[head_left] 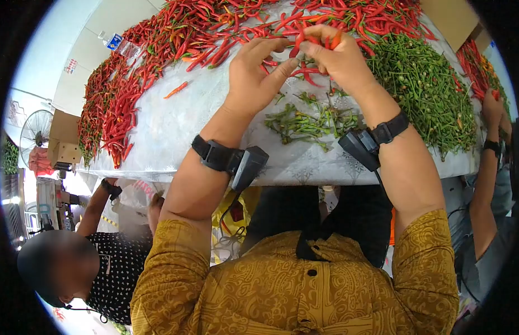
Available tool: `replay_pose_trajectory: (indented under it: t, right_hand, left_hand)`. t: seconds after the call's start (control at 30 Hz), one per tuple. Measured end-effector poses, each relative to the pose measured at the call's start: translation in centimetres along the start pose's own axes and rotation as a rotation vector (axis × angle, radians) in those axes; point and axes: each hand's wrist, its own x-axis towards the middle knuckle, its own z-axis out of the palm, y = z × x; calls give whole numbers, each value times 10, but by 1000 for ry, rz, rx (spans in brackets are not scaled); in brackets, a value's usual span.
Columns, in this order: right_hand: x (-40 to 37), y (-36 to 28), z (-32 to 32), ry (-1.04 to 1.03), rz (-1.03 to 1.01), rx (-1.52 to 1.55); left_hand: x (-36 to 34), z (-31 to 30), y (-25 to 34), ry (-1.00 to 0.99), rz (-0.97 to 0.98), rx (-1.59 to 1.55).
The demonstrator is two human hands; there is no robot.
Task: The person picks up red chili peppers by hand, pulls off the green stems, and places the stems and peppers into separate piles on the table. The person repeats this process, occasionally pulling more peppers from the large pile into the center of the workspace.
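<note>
Red chili peppers [301, 40] are between the fingers of my right hand [340, 58], which is closed on them above the table. My left hand [256, 75] is beside it, thumb and fingers apart, its fingertips close to the same peppers; nothing is plainly held in it. Under my hands lies a small heap of green stems [310, 120] on the pale patterned tablecloth [175, 128]. A large pile of red chilies [175, 28] spreads along the far side and left of the table. To the right is a big mound of green stems [416, 84].
A single orange-red chili [176, 90] lies left of my hands. A plastic bottle [115, 42] stands at the far left. Another person [114, 257] is at the lower left, and a co-worker's arm [486, 184] reaches in at the right. A fan [37, 134] and cardboard boxes [64, 134] are beyond.
</note>
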Motion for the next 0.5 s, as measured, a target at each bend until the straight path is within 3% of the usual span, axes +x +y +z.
replay_pose_trajectory:
  t: [0.07, 0.13, 0.23, 0.5]
  right_hand:
    - [1, 0, -1, 40, 44, 147]
    - [3, 3, 0, 46, 27, 397]
    - [4, 4, -1, 19, 63, 498]
    - [3, 3, -1, -3, 56, 432]
  left_hand:
    - [-1, 3, -3, 7, -7, -4]
    - [-5, 7, -9, -148, -153, -88]
    - [-5, 7, -13, -180, -234, -106]
    - [-5, 12, -10, -147, -393, -284]
